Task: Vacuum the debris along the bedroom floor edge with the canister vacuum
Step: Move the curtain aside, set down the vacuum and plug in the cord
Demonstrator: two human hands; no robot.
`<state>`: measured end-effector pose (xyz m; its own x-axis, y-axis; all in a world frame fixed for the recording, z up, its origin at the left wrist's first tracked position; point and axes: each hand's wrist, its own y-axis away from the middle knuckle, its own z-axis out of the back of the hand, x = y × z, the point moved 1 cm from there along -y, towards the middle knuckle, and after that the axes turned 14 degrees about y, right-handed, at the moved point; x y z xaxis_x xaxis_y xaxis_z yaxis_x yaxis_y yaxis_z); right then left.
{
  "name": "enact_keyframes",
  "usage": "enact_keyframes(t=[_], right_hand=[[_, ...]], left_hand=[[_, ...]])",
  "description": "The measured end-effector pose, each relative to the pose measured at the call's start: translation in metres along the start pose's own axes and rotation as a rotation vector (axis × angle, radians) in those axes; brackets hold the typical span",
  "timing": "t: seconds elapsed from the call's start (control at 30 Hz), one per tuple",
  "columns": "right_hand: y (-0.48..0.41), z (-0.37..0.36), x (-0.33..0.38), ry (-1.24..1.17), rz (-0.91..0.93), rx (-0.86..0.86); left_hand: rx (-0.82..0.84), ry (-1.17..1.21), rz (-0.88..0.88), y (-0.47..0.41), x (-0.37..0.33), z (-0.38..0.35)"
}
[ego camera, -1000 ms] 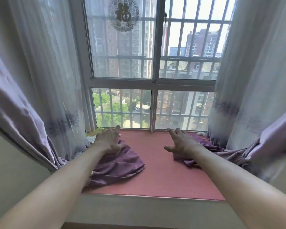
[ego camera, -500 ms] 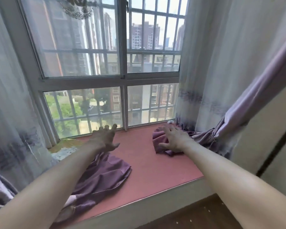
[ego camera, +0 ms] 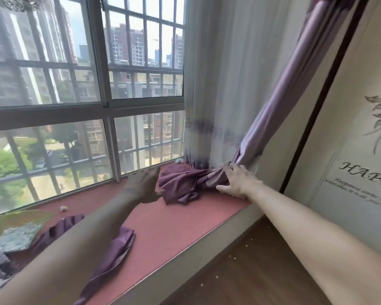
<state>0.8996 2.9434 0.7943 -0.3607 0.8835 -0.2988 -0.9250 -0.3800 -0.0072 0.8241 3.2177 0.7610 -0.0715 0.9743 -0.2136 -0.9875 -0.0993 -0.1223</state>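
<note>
Bedroom clean-up: a person leans over a pink window seat (ego camera: 174, 230), both arms stretched toward the window's right-hand corner. The right hand (ego camera: 237, 181), at about one o'clock from the view's centre, lies flat with fingers spread on the bunched hem of a purple curtain (ego camera: 183, 187). Its grip is released, pressing rather than grasping. The left hand (ego camera: 144, 183), blurred just beside the cloth at its nine o'clock, is likewise unclenched and holds nothing. The placing suggests the fabric is being gathered onto the seat, off the floor, so the edge below lies open to a nozzle. The debris (ego camera: 246, 246) shows as pale crumbs, small and scattered, on the dark wooden floor (ego camera: 240, 276) at five o'clock, close along the seat's base. The canister vacuum is nowhere in view.
</note>
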Motion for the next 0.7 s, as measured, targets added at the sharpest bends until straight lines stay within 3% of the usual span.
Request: enact_keyframes(t=[0.4, 0.7], right_hand=[[0.083, -0.039, -0.115, -0.003, -0.255, 0.083], [0.168, -0.078, -0.179, -0.039, -0.391, 0.136]], left_hand=[[0.079, 0.066, -0.227, -0.029, -0.124, -0.034], [0.083, 0.014, -0.368, 0.000, -0.224, -0.056]])
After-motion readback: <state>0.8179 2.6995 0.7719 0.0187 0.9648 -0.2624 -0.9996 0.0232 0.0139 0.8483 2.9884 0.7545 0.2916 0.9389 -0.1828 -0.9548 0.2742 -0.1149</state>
